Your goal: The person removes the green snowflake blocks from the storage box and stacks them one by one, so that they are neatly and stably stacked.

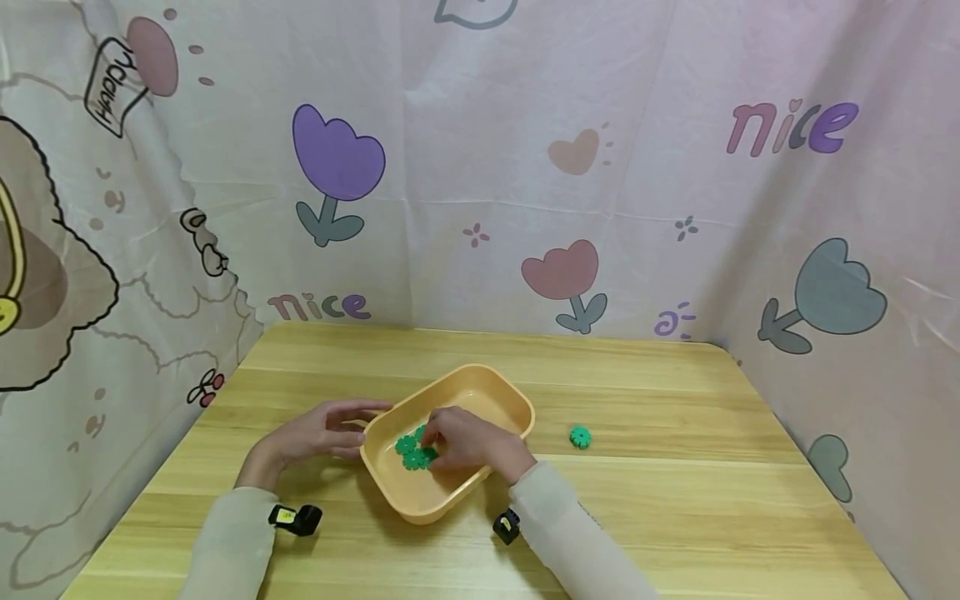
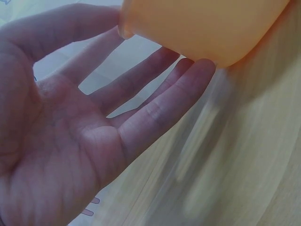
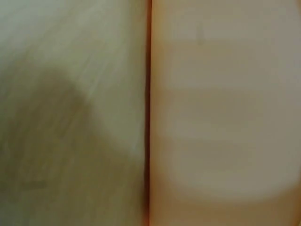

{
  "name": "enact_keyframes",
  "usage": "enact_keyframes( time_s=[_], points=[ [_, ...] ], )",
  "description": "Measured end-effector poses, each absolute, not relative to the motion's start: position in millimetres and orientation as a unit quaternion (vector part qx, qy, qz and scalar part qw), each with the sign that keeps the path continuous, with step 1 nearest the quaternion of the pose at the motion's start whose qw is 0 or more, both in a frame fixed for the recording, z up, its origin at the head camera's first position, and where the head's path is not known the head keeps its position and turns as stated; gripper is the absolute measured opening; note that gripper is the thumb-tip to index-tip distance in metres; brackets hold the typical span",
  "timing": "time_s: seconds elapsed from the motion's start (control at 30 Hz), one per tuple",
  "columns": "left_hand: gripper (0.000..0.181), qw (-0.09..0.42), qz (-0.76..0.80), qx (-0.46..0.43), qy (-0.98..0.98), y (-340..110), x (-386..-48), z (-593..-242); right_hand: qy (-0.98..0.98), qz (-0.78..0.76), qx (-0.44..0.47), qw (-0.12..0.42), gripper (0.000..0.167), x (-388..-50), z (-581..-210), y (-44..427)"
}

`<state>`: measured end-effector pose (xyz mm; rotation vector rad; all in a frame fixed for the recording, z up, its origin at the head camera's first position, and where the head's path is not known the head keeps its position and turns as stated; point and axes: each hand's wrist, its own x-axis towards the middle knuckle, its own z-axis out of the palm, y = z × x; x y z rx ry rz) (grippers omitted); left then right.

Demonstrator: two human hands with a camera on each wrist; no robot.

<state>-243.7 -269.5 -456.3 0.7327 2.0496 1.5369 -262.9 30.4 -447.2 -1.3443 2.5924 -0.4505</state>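
Observation:
A yellow-orange plastic tub (image 1: 491, 385) stands at a slant on the table. My left hand (image 1: 322, 433) is at its left end; the left wrist view shows the nearly straight fingers of the left hand (image 2: 108, 108) touching the outside of the tub (image 2: 188, 28). My right hand (image 1: 468, 440) reaches inside, its thumb and fingertips bent about a green flower-shaped plastic piece (image 1: 430, 454). Several like pieces (image 1: 407, 444) lie beside it on the tub floor, partly hidden by the fingers. In the right wrist view only the blurred tub wall (image 3: 225, 113) fills the right half.
One more green flower-shaped piece (image 1: 580, 437) lies on the wooden table (image 1: 660, 500) to the right of the tub. A printed curtain (image 1: 465, 167) hangs behind the table and along both sides.

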Motion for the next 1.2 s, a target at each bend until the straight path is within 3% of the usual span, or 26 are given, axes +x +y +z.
enact_keyframes(
  time_s=[0.2,0.67,1.2],
  points=[
    [0.056,0.238,0.562,0.265,0.746,-270.1,-243.8,-456.7,0.872,-0.176,-0.441,0.119,0.021,-262.5,-446.0,30.0],
    [0.055,0.235,0.562,0.265,0.747,-269.5,-243.5,-457.6,0.867,-0.198,-0.445,0.103,0.021,-258.6,-442.9,35.7],
    [0.056,0.236,0.563,0.259,0.748,-269.5,-243.7,-457.2,0.853,-0.32,-0.409,0.047,0.021,-253.5,-418.1,81.5]
  ],
)
